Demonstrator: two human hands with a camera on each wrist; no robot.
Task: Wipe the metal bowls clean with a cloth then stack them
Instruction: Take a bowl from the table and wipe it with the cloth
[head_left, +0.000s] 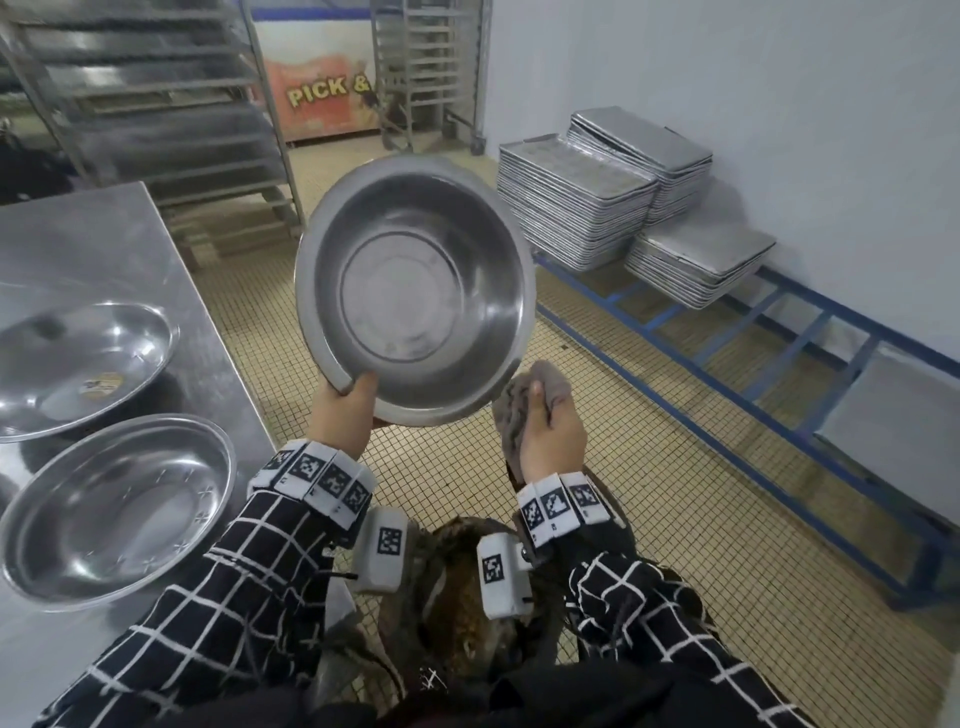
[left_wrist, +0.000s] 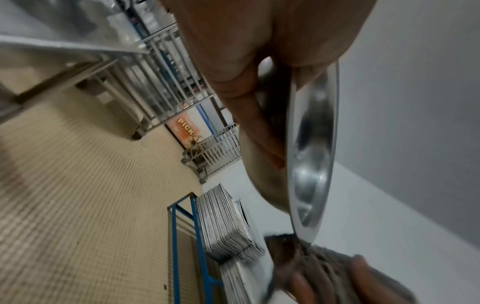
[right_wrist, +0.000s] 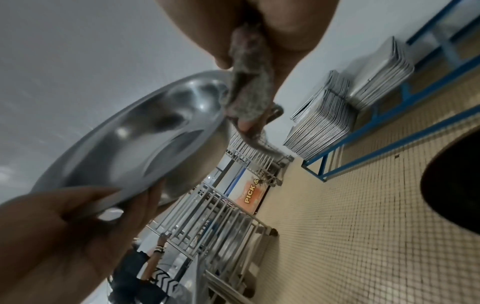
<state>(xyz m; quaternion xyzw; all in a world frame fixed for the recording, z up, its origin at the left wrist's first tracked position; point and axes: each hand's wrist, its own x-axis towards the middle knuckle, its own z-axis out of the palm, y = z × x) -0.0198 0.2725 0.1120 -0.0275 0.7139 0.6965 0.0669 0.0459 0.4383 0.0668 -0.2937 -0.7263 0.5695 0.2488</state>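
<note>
- Above the tiled floor (head_left: 649, 519), at centre of the head view, the left hand (head_left: 345, 418) grips a tilted metal bowl (head_left: 415, 291) by its rim at 7 o'clock, thumb inside.
- At the bowl's 5 o'clock edge, the right hand (head_left: 550, 426) clutches a bunched grey cloth (head_left: 519, 402) that touches the rim.
- Toward 9 o'clock, two more bowls (head_left: 117, 509) sit side by side, unstacked, on the steel table (head_left: 93, 244).
- Baking trays (head_left: 576, 202) are stacked at 2 o'clock.
</note>
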